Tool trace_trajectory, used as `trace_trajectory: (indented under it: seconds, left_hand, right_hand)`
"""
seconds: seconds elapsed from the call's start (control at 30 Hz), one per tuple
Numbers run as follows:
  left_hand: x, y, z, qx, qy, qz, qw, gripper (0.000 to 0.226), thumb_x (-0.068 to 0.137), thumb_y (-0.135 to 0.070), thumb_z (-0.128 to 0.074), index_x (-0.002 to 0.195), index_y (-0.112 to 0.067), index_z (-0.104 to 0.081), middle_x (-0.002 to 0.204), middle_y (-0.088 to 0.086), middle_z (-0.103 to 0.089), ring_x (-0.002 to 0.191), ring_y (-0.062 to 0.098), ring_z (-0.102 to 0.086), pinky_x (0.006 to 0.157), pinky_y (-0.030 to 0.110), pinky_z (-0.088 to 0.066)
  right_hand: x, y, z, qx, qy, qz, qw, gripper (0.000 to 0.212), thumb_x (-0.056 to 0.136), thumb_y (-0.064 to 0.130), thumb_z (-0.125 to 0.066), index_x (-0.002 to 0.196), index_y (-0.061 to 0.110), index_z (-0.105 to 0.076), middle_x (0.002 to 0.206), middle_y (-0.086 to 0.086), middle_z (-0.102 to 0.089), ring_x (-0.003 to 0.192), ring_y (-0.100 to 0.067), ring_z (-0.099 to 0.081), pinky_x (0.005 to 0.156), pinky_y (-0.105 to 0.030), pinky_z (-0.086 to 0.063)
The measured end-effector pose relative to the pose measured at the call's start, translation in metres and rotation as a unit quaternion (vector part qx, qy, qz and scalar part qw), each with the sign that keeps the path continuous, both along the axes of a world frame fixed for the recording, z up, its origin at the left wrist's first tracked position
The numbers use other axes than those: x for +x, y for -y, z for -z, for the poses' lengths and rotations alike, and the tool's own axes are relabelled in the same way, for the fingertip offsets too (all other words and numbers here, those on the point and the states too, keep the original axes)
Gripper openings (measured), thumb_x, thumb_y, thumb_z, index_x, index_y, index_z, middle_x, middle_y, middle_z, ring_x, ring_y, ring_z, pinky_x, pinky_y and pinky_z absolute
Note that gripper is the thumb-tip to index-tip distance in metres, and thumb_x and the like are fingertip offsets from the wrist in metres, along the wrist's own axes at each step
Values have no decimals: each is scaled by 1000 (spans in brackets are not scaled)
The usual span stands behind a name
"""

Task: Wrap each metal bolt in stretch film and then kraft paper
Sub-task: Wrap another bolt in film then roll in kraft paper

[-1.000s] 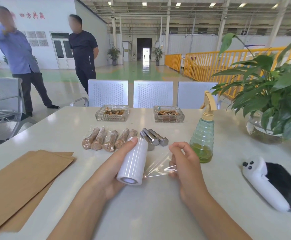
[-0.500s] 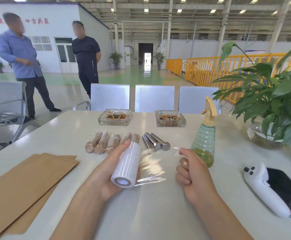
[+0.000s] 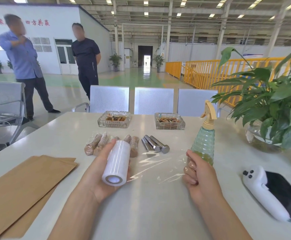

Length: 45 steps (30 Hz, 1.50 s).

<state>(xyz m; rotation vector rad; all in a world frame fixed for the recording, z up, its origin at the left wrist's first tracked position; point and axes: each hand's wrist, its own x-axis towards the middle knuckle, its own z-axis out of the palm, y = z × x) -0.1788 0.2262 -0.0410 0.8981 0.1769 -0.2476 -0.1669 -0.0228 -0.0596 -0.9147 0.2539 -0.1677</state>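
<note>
Paper [image 3: 25, 184] in brown sheets waits untouched at the desk's left edge, and toward the far edge five wrapped bolts [image 3: 96, 144] lie in a row, already done by the look of them. The left hand [image 3: 104, 174] grips the film roll [image 3: 117, 164], and the right hand [image 3: 200, 175] pinches the film [image 3: 156, 165] stretched flat between them. Just beyond the sheet three bare bolts [image 3: 156, 143] remain, so the job looks well past halfway.

White stretch film roll [image 3: 117, 163] with clear sheet [image 3: 158, 166] pulled rightward; three bare steel bolts [image 3: 154, 144] beyond, beside five wrapped bolts [image 3: 96, 144]; kraft paper [image 3: 19, 186] left.
</note>
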Motion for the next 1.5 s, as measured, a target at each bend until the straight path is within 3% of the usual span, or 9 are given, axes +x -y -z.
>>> trace_trajectory:
  seconds: [0.13, 0.37, 0.57, 0.77, 0.9, 1.1, 1.23, 1.33, 1.5]
  left_hand:
    - [1, 0, 0, 48, 24, -24, 998, 30, 78, -46, -75, 83, -18, -84, 81, 8, -74, 61, 22, -68, 61, 33, -59]
    - [2, -7, 3, -35, -39, -56, 997, 62, 89, -40, -64, 133, 3, -62, 134, 28, -61, 97, 33, -63, 75, 40, -57]
    - [2, -8, 3, -9, 19, -54, 998, 47, 74, -45, -83, 109, -17, -72, 83, 5, -70, 64, 21, -67, 63, 33, -58]
    - [-1, -15, 1, 3, 3, -64, 998, 36, 90, -38, -67, 88, -5, -82, 84, 14, -72, 64, 28, -70, 61, 36, -60]
    - [-7, -23, 2, 9, -12, -93, 996, 51, 89, -41, -68, 120, 0, -71, 107, 19, -66, 90, 31, -62, 80, 40, -50]
    - [-20, -41, 3, 77, 26, -97, 992, 37, 75, -42, -83, 101, -16, -81, 87, 12, -71, 71, 28, -69, 68, 44, -61]
    - [-30, -46, -2, 105, -24, -108, 988, 52, 90, -39, -70, 127, -4, -65, 114, 25, -66, 102, 38, -64, 100, 52, -51]
    - [-33, -45, -6, 149, -48, -120, 980, 38, 98, -31, -55, 118, 2, -62, 99, 27, -65, 75, 35, -67, 67, 45, -62]
    - [-42, -45, -14, 305, -50, -108, 945, 65, 70, -56, -87, 103, -5, -66, 80, 16, -68, 70, 31, -67, 66, 37, -54]
  right_hand:
    - [0, 1, 0, -52, -5, 45, 998, 20, 94, 12, -70, 78, 16, -58, 55, 7, -36, 37, -6, -26, 32, -18, -17]
    - [-3, 2, -3, -81, -25, 71, 994, 17, 93, 15, -71, 79, 17, -63, 49, 12, -43, 39, -6, -37, 32, -16, -22]
    - [-3, 8, -3, -73, -18, 72, 995, 12, 95, 11, -67, 84, 13, -62, 51, 9, -40, 37, -6, -30, 31, -19, -21]
    - [-2, 10, -2, -76, -25, 78, 994, 16, 96, 14, -69, 82, 16, -61, 49, 9, -40, 35, -5, -29, 31, -17, -21]
    - [-3, 10, -2, -79, -29, 85, 993, 13, 94, 14, -70, 83, 15, -63, 49, 10, -46, 34, -5, -35, 30, -17, -23]
    - [-5, 15, -4, -78, -39, 86, 992, 9, 93, 12, -70, 87, 13, -64, 58, 3, -41, 39, -8, -28, 30, -17, -19]
    - [-11, 25, -3, -101, -39, 71, 992, 13, 96, 11, -67, 84, 12, -63, 46, 9, -38, 33, -6, -27, 30, -17, -20]
    - [-17, 36, 1, -156, -48, 44, 986, 22, 97, 7, -63, 78, 15, -57, 46, 8, -33, 32, -7, -24, 32, -16, -19]
    - [-21, 53, 5, -328, -81, 33, 941, 29, 93, 14, -66, 66, 20, -59, 45, 9, -34, 43, -14, -25, 46, -23, -21]
